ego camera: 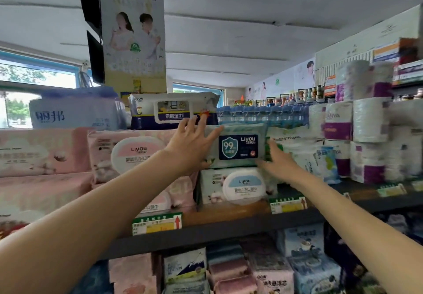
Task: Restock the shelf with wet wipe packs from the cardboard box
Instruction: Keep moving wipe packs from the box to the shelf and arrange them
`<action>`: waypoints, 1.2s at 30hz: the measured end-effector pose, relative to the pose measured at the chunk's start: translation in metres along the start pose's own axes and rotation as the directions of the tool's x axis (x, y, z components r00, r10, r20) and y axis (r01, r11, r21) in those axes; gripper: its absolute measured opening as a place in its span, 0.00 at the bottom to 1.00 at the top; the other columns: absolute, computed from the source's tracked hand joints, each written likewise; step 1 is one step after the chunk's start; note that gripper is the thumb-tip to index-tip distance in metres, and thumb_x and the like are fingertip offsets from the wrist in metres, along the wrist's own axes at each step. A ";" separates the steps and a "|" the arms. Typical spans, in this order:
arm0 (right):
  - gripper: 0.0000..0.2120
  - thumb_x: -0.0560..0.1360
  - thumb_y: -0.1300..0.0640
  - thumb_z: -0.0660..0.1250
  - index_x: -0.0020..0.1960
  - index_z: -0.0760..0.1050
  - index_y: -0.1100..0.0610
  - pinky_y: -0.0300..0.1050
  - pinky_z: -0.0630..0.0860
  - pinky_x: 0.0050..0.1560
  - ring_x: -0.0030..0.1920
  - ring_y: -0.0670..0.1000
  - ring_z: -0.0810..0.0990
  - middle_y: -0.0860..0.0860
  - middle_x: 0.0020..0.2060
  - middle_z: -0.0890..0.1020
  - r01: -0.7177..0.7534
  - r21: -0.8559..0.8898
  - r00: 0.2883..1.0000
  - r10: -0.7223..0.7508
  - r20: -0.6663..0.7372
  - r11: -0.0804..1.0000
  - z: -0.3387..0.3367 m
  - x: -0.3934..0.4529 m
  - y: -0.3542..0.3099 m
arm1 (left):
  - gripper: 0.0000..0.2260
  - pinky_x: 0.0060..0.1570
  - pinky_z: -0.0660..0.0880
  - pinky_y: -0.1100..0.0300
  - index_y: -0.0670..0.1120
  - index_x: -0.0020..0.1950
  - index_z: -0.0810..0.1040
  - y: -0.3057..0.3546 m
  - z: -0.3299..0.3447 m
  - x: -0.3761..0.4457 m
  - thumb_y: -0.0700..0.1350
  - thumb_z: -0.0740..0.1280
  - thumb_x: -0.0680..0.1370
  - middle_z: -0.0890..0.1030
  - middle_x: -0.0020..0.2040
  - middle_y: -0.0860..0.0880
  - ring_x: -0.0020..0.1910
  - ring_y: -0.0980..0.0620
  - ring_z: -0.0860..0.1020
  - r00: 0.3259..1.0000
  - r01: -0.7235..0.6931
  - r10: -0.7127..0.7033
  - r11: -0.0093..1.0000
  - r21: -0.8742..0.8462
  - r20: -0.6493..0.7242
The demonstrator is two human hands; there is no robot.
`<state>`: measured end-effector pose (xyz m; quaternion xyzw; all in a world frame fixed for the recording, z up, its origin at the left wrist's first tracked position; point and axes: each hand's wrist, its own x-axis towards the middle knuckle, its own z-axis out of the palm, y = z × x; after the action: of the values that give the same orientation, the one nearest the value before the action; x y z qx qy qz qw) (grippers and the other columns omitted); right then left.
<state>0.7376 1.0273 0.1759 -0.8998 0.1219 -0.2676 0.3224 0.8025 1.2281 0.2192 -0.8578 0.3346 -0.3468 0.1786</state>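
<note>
A pale green wet wipe pack (238, 147) with a dark blue "99" label lies on top of a white pack with a blue lid (242, 187) on the dark shelf (229, 227). My left hand (192, 142) rests flat against the pack's left end with its fingers spread and straight. At the pack's lower right corner, my right hand (277, 158) touches it with extended fingers. Pink wipe packs (128, 154) are stacked to the left. The cardboard box is out of view.
A navy and white kitchen wipe pack (174, 110) and a blue tissue bundle (75, 112) stand behind. Water bottles (263, 112), toilet roll packs (366, 138) and more wipe packs fill the right. Price tags (158, 224) hang on the shelf edge; tissue packs sit below.
</note>
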 end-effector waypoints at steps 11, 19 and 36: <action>0.33 0.77 0.48 0.63 0.75 0.52 0.56 0.49 0.64 0.69 0.69 0.53 0.69 0.52 0.70 0.69 0.025 0.341 1.000 -0.030 0.009 0.940 0.005 0.030 0.002 | 0.35 0.64 0.64 0.47 0.44 0.68 0.61 -0.011 -0.013 0.053 0.58 0.71 0.69 0.73 0.64 0.45 0.64 0.44 0.70 0.965 0.093 -0.036 0.973 -0.212 0.259; 0.36 0.74 0.38 0.60 0.75 0.53 0.54 0.59 0.65 0.70 0.70 0.56 0.66 0.55 0.71 0.66 0.079 0.344 0.995 -0.053 -0.085 0.935 0.010 0.035 0.007 | 0.34 0.69 0.57 0.46 0.43 0.64 0.63 -0.017 -0.014 0.045 0.66 0.65 0.70 0.78 0.57 0.46 0.62 0.44 0.72 0.988 0.101 -0.075 0.977 -0.187 0.138; 0.30 0.75 0.37 0.54 0.70 0.62 0.55 0.63 0.66 0.65 0.65 0.61 0.70 0.58 0.66 0.70 -0.006 0.285 0.982 0.060 -0.181 0.959 0.035 0.038 0.003 | 0.43 0.72 0.47 0.37 0.58 0.75 0.37 0.034 0.008 0.015 0.63 0.64 0.73 0.37 0.76 0.41 0.74 0.32 0.43 0.996 -0.049 0.052 0.998 -0.049 0.077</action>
<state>0.7884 1.0281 0.1666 -0.8129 0.1276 -0.3606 0.4393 0.8008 1.1939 0.2017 -0.8660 0.3570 -0.3003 0.1799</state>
